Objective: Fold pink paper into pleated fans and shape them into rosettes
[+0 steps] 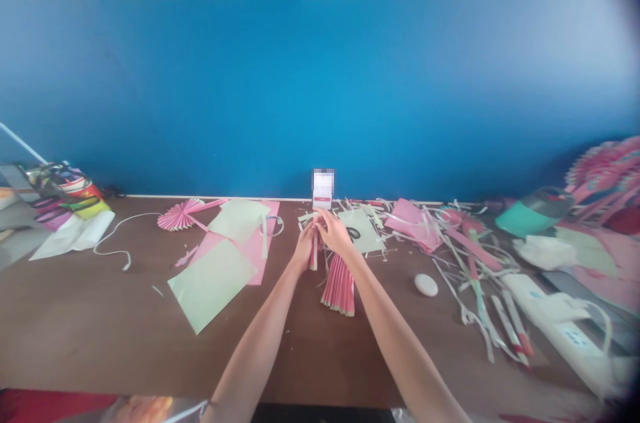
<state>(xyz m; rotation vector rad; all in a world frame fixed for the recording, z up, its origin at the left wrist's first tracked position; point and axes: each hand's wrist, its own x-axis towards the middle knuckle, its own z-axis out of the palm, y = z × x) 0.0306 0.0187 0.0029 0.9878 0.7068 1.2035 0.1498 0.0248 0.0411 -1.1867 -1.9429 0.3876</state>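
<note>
Both hands meet near the middle of the brown table. My left hand (305,246) is closed around a narrow folded pink paper strip (314,256), which hangs down between the hands. Bent over the strip's top end, my right hand (333,231) has its fingers pinched there; what lies between the fingertips is too small to make out. A pleated pink paper fan (339,288) lies partly spread just below the right hand, beside the forearm. Right behind the hands a phone (323,191) stands upright against the blue partition.
Pale green sheets (214,286) and a pink fan (181,215) lie left. Black-handled scissors (353,233) rest among paper scraps. Rightward are a white oval object (426,285), tangled strips, pens (510,328), a power strip (560,329) and a green container (533,213). Colourful bags (70,199) sit far left.
</note>
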